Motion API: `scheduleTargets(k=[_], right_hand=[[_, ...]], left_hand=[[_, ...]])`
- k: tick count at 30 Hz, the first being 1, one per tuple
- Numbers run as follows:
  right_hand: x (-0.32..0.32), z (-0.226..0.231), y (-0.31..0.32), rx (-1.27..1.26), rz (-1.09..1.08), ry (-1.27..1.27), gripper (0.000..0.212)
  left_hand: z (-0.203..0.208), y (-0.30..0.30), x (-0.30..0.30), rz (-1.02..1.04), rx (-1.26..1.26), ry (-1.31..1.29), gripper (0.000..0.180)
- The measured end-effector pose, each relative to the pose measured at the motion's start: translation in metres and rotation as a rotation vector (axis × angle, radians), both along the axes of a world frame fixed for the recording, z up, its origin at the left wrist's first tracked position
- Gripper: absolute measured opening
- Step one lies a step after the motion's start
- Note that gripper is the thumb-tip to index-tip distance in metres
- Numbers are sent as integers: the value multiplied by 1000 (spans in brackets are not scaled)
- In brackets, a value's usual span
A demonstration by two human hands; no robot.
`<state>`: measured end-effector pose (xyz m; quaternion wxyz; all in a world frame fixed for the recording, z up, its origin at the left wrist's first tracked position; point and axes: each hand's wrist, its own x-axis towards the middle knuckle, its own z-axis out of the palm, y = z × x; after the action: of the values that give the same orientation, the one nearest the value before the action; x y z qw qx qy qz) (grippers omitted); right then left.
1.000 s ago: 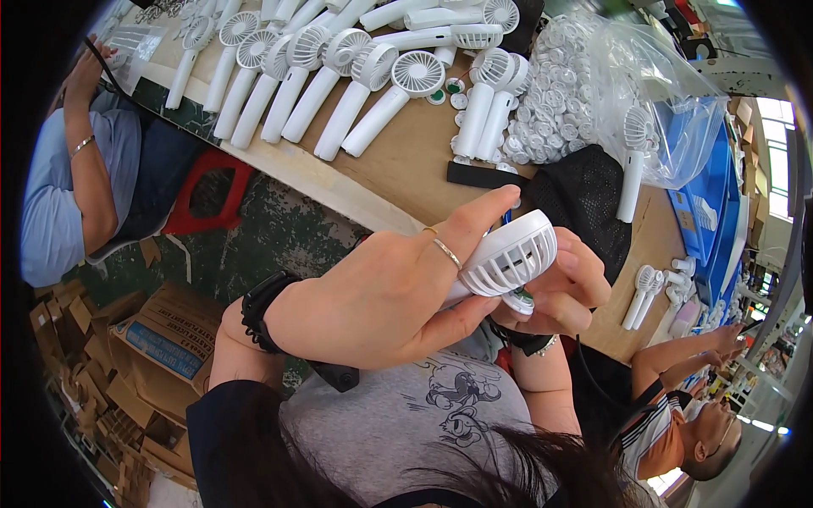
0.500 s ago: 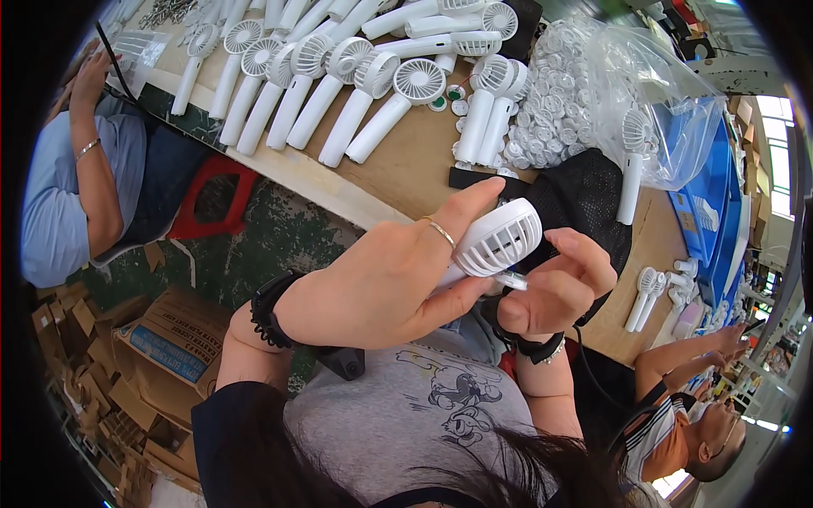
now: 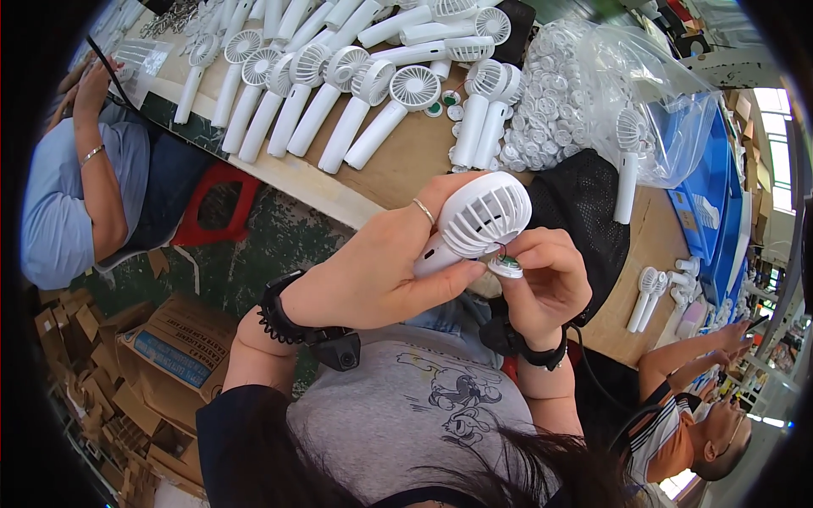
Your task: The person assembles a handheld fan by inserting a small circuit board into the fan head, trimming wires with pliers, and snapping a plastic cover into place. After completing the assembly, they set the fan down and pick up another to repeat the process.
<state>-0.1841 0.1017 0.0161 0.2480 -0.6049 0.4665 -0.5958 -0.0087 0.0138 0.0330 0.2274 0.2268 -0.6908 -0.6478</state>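
Note:
My left hand (image 3: 364,275) is closed round the handle of a white handheld fan (image 3: 484,213), its slatted round head tilted up and to the right. Just below the head, my right hand (image 3: 552,288) pinches a small round white cap (image 3: 506,268) with a green circuit piece inside. A thin dark wire seems to run from the cap toward the fan. My left thumb reaches to the cap's edge. Most of the handle is hidden behind my left fingers.
Several white fans (image 3: 378,131) lie in rows across the workbench (image 3: 415,165). Beyond my hands are a heap of small round clear-white parts (image 3: 542,114), a plastic bag (image 3: 622,80), black mesh cloth (image 3: 584,203) and a blue bin (image 3: 720,212). People sit at left and right; cardboard boxes stand lower left.
My left hand has turned the fan so its slatted side shows more. My right fingers have closed in on the cap, whose green inside now shows.

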Motion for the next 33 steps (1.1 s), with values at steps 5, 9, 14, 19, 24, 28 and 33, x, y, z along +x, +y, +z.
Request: scheduleTargets(k=[5, 9, 14, 19, 24, 28, 33], right_hand=[[5, 1, 3, 140, 76, -435, 23], [3, -7, 2, 99, 125, -460, 22], [12, -8, 1, 106, 91, -589, 21], [12, -10, 1, 58, 112, -560, 22], [11, -10, 3, -2, 68, -405, 24], [9, -7, 3, -21, 25, -272, 24], [10, -5, 3, 3, -52, -200, 24]], left_hand=[[9, 1, 1, 36, -15, -46, 58], [14, 2, 0, 46, -77, -93, 54], [13, 3, -2, 76, -192, -67, 51], [11, 2, -1, 83, -189, -71, 50], [6, 3, -2, 120, -224, 20, 46], [3, 3, -2, 156, -229, 60, 43], [7, -1, -1, 102, -122, 2, 41]])
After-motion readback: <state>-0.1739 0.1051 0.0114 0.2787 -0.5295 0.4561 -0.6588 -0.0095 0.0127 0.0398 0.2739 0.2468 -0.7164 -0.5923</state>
